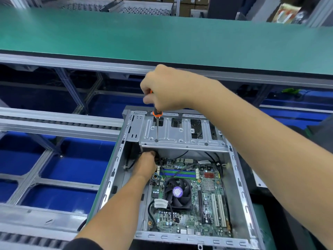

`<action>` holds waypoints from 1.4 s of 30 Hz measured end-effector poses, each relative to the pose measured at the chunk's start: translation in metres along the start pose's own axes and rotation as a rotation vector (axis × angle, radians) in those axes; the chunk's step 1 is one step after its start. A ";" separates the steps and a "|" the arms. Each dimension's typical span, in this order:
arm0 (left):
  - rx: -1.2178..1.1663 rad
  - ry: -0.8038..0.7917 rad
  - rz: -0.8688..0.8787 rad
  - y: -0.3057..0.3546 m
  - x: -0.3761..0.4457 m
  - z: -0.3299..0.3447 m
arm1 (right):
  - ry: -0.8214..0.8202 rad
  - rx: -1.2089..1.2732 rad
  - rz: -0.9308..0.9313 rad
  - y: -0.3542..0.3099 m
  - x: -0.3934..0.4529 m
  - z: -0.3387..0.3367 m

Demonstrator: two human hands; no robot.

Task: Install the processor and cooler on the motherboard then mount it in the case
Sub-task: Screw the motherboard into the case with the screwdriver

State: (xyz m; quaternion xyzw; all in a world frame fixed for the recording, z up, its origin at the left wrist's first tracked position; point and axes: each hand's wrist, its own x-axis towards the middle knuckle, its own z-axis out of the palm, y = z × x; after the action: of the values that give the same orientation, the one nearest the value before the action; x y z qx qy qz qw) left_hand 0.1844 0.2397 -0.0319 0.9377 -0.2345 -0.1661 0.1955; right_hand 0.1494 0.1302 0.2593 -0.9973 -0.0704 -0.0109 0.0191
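Observation:
An open grey computer case (239, 179) lies in front of me. Inside it sits the green motherboard (207, 201) with a black cooler fan (178, 193) on it. My right hand (162, 89) grips an orange-and-black screwdriver (157, 121), held upright with its tip in a hole of the metal drive bracket (180, 136) at the case's far end. Under the bracket's near left corner my left hand (146, 164) reaches in; its fingertips are hidden among black cables, so I cannot tell what they hold.
Beyond the case runs a green conveyor belt (162, 38) with an aluminium rail along its near edge. To the left are roller tracks (59, 121) and a metal frame over blue bins (72, 159). Stacked boxes stand in the far background.

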 end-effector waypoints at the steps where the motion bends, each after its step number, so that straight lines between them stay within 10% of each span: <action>1: 0.008 0.005 0.000 0.000 0.000 -0.001 | 0.024 -0.032 0.021 -0.002 0.001 0.002; 10: -0.050 -0.004 0.019 -0.003 0.002 0.001 | -0.210 0.030 0.014 -0.006 0.005 -0.013; 16: -0.017 0.008 0.033 -0.005 0.001 0.002 | 0.002 -0.070 0.124 -0.003 0.002 -0.004; 22: 0.005 0.018 0.025 -0.001 -0.001 0.001 | -0.201 0.002 0.008 -0.012 0.006 -0.014; 42: -0.012 0.016 0.015 0.000 -0.003 0.000 | -0.073 -0.050 0.041 0.001 0.005 -0.007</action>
State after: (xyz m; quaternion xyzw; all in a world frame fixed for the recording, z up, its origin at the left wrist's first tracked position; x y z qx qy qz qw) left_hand 0.1819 0.2408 -0.0311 0.9359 -0.2390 -0.1584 0.2044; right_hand 0.1541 0.1298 0.2664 -0.9984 -0.0505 0.0241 -0.0079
